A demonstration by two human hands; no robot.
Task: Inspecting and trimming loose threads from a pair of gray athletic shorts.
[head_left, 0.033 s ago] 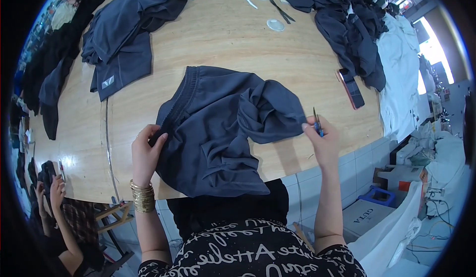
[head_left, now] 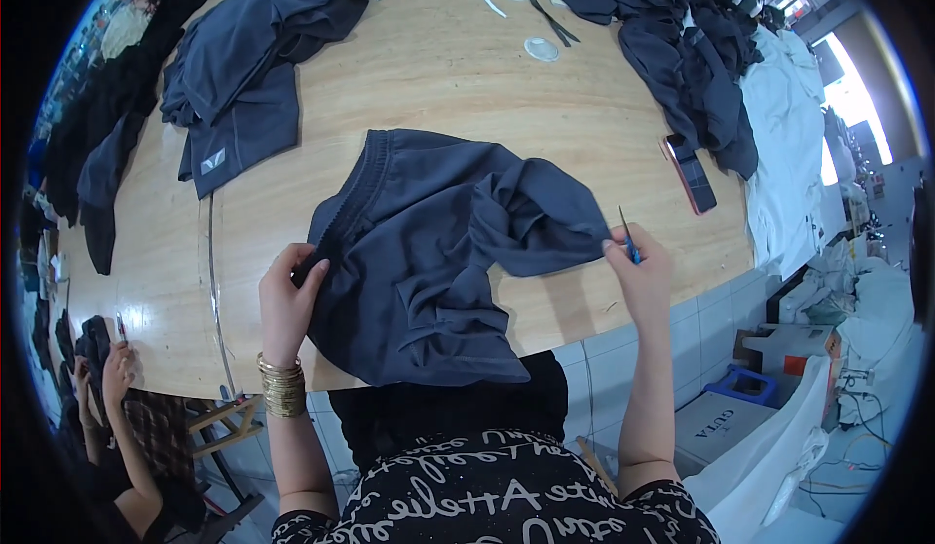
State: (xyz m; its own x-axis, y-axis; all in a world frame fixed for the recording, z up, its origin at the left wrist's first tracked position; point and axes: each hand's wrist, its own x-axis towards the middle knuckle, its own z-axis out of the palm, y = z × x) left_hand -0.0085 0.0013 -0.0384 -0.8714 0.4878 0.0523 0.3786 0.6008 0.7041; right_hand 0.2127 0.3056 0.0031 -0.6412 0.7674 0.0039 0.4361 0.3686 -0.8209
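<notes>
Navy garment (head_left: pixel 419 223) at table edge (head_left: pixel 693 289)

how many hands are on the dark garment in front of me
2: on the dark garment, your left hand grips the waistband; your right hand pinches the right edge, holding a blue-handled tool. None hidden.

Head fisheye, facing down, rim seemingly blurred

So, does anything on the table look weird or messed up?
Nothing looks spilled or broken. The phone seems a little out of place, lying beside the dark clothes pile near the table's right edge. The dark shorts look bunched up too, held by the left hand and right hand.
</notes>
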